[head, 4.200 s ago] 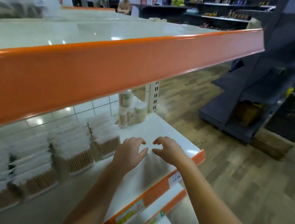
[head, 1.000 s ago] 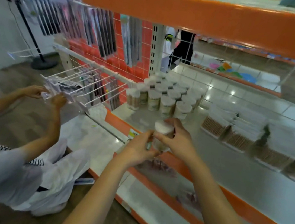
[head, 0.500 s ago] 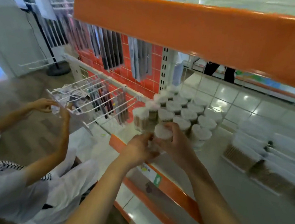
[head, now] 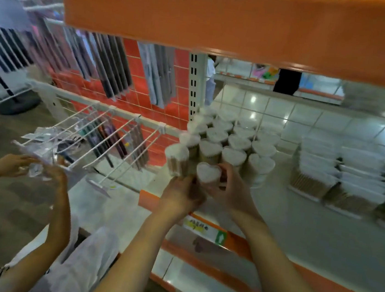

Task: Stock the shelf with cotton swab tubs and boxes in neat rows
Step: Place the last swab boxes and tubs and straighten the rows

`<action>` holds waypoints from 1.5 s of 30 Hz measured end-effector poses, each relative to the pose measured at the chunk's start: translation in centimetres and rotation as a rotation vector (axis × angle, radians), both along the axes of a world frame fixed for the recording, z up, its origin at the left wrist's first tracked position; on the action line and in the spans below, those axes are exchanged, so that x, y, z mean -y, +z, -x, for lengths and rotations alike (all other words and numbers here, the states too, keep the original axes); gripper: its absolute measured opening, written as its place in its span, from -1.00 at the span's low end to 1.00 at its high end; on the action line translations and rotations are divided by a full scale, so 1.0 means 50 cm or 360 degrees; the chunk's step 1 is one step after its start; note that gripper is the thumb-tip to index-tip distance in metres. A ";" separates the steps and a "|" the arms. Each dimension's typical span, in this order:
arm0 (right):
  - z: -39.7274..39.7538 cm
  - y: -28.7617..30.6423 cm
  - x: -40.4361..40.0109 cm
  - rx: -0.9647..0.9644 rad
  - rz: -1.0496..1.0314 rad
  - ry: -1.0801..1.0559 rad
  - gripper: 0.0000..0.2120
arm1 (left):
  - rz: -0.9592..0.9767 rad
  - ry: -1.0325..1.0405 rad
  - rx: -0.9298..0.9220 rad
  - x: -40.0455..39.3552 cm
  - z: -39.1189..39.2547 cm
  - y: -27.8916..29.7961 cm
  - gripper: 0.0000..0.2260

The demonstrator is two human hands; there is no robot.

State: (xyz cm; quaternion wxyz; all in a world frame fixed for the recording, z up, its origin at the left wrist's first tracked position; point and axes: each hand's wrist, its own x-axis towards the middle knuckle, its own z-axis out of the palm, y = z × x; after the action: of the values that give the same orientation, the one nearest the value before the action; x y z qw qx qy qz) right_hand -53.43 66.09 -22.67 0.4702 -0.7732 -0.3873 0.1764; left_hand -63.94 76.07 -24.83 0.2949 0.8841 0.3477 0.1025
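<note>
Held tub: a heart-shaped cotton swab tub [head: 208, 173], white top up, sits at the front of the tub cluster [head: 231, 140], at 9 o'clock on the shelf [head: 296, 232].
Left grip: left hand [head: 182, 198] has its fingers curled round the tub's lower left side.
Right grip: right hand [head: 232, 191] wraps the tub's right side, thumb at its rim.
Boxes: stacked swab boxes [head: 341, 179] stand at 3 o'clock of the cluster, well apart.
Bystander: another person's hands [head: 37, 169] hold a clear packet at 9 o'clock.
</note>
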 end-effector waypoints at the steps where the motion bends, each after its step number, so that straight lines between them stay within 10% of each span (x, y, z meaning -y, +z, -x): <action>1: 0.006 0.001 0.000 -0.0052 -0.0013 -0.0026 -0.56 | -0.0025 0.0005 0.0009 0.000 0.001 -0.001 -0.77; 26: 0.044 -0.016 -0.048 -0.0121 0.0126 -0.0352 -0.47 | -0.0094 -0.0299 0.0222 -0.042 0.072 0.008 -0.63; 45: -0.024 0.004 0.287 0.0131 0.0611 -0.0825 -0.73 | -0.0208 -0.1044 -0.0078 0.148 -0.074 0.047 -0.62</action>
State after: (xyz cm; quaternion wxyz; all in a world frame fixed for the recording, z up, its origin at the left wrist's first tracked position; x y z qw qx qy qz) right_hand -52.25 51.72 -22.46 0.3290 -0.9271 -0.1560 0.0892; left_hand -60.26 68.67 -22.47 0.2465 0.9681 0.0443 0.0028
